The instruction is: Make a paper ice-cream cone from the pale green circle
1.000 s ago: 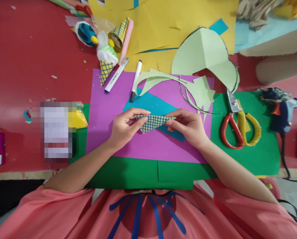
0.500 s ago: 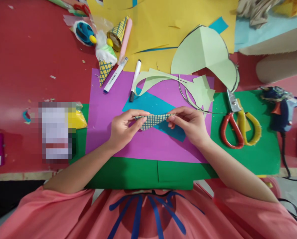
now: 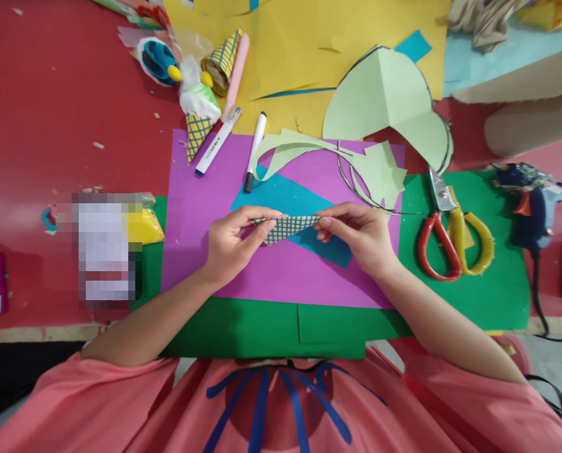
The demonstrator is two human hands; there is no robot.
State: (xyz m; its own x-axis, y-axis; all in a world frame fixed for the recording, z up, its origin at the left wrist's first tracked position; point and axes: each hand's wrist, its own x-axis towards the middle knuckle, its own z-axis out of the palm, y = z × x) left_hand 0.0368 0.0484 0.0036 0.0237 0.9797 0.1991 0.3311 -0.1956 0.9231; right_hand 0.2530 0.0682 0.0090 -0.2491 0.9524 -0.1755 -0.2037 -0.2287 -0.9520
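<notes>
A small piece of yellow paper with a blue grid is stretched between my two hands, its long edge turned up and away from me. My left hand pinches its left end between thumb and fingers. At the right end, the thumb and fingers of my right hand grip it. Beneath lies a blue paper strip on a purple sheet. Pale green paper scraps curl just beyond my hands.
Scissors with red and yellow handles lie on green paper at right, near a blue glue gun. Two markers, a grid-patterned cone and a second cone are at upper left. A cut pale green shape lies beyond.
Both hands keep their pinch on the grid-patterned paper. It has shifted very slightly to the left, with hardly any other movement.
</notes>
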